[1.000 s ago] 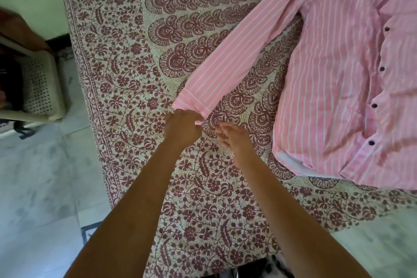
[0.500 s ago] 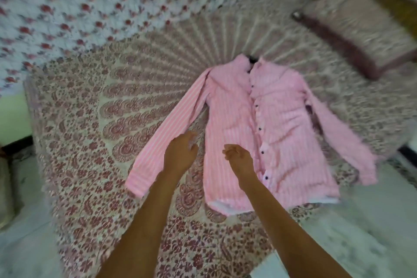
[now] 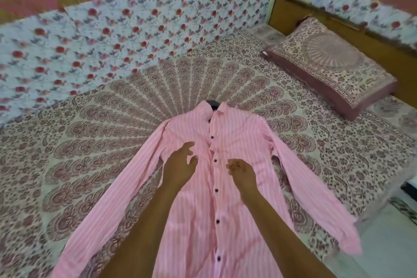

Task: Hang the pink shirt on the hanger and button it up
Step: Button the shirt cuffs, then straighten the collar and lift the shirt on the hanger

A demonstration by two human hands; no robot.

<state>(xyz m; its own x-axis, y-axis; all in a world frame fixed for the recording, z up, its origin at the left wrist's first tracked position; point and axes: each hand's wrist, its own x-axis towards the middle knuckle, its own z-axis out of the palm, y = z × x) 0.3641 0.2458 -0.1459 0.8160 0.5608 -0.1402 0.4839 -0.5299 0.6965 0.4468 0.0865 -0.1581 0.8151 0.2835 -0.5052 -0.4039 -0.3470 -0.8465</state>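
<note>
Left hand (image 3: 180, 166): fingers spread and relaxed, gripping nothing, over the shirt's chest at 9 o'clock from the button line. I cannot tell whether it touches the cloth.
Right hand (image 3: 242, 174): fingers loosely curled, holding nothing, over the shirt at 3 o'clock from the button line.
Shirt (image 3: 239, 133): pink with white stripes, flat on the bed with its front up, collar at 12 o'clock from my hands, hem towards me.
Buttons (image 3: 212, 137): dark, in a line down the middle between my hands. I cannot tell whether each is fastened.
Sleeves (image 3: 108, 205): spread out, one towards 7 o'clock, the other towards 4 o'clock.
Hanger (image 3: 212, 104): only a dark bit shows, poking out of the collar.
Sheet (image 3: 101, 124): maroon fan print, under the shirt.
Pillow (image 3: 327, 67): same print, at 2 o'clock, well apart from the shirt.
Floral cloth (image 3: 112, 36): upright along the bed's far side, from 9 to 12 o'clock.
</note>
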